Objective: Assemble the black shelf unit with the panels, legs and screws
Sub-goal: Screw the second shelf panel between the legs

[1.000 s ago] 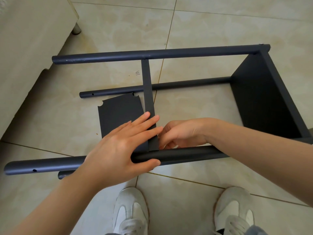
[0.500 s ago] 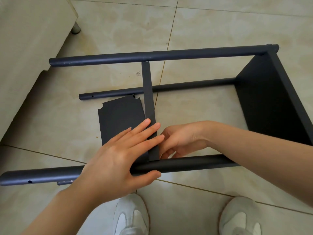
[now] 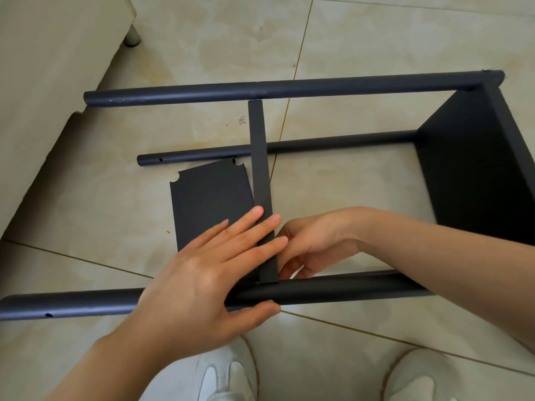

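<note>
Black, matt-finished shelf unit (image 3: 333,144), part-built, lay on its side on the beige tiled floor (image 3: 362,39), a placement judged to bring the joints uppermost and within reach. A flat black end panel (image 3: 477,175) closed the right end between the round black tubular legs, of which the far leg (image 3: 289,88) and the near leg (image 3: 347,289) ran left to right. Between them stood a thin black middle panel (image 3: 211,204) with notched corners, its upper edge reaching from just beside the far leg to the near leg. The left hand (image 3: 199,282) lay across that edge where it met the near leg. Its fingers (image 3: 254,227) were straight, slightly spread and pressing flat, and the thumb stretched along the leg's near side. This bracing pose probably kept the panel seated against the leg while the joint was fastened. The right hand (image 3: 315,244) reached in from the right, wrist bent, fingers curled down at the same joint. Whether they pinched anything could not be told, since the panel and palm hid the tips. White shoes (image 3: 228,377) showed below.
</note>
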